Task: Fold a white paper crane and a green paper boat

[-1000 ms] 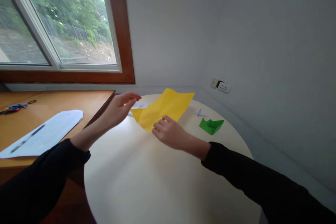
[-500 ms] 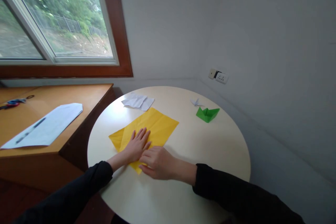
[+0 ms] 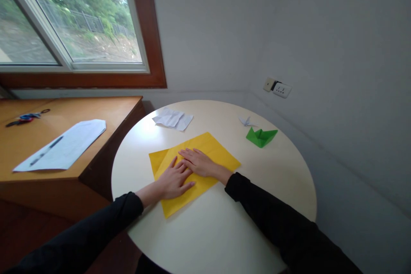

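Note:
A sheet of yellow paper (image 3: 221,154) lies on the round cream table (image 3: 205,239), with a folded part along its left side. My left hand (image 3: 175,180) rests on the paper with its fingers spread. Beside it, my right hand (image 3: 199,162) lies flat on the sheet, its fingertips touching or overlapping those of the left. Neither hand grips anything. The paper under both palms is hidden.
Toward the table's back right sit a green paper boat (image 3: 260,137) and a small white paper crane (image 3: 246,121). Creased white paper (image 3: 173,119) lies at the back left. A wooden desk (image 3: 122,113) holds white sheets (image 3: 77,145), a pen (image 3: 46,151) and scissors (image 3: 30,117).
My right hand has moved from the paper's near corner up onto its middle, its curled fingers now flattened. The yellow sheet has turned and shifted right. The view has shifted slightly.

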### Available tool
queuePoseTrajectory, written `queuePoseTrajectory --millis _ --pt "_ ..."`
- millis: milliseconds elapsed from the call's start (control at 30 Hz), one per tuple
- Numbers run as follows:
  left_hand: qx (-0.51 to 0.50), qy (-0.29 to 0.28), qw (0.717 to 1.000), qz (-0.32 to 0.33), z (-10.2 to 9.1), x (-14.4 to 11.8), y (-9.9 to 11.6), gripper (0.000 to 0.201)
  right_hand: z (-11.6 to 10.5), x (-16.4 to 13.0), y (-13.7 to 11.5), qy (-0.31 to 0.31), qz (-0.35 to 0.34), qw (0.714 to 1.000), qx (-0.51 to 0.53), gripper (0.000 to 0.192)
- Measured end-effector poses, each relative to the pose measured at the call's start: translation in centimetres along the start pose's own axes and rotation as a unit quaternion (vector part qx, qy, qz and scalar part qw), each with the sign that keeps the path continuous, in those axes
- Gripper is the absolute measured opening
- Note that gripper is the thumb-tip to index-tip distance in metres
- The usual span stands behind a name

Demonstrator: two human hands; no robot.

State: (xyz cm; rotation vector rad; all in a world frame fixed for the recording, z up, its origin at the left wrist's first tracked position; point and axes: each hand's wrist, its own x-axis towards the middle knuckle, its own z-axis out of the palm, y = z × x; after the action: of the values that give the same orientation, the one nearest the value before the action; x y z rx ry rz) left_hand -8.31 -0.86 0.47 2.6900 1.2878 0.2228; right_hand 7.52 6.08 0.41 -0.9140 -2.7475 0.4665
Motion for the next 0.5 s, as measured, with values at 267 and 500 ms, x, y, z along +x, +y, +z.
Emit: queuePoseTrajectory --millis 267,500 --pt "0.031 -0.019 0.996 -0.086 0.2 -1.3 -0.5 0.054 -1.1 -2.0 4.3 0.004 0.083 0.992 -0.095 0.049" --pt "0.034 -0.009 0.988 -0.149 0.1 -2.5 -2.6 0.056 -2.1 -4.3 6.4 -0.008 0.175 0.978 -0.114 0.050"
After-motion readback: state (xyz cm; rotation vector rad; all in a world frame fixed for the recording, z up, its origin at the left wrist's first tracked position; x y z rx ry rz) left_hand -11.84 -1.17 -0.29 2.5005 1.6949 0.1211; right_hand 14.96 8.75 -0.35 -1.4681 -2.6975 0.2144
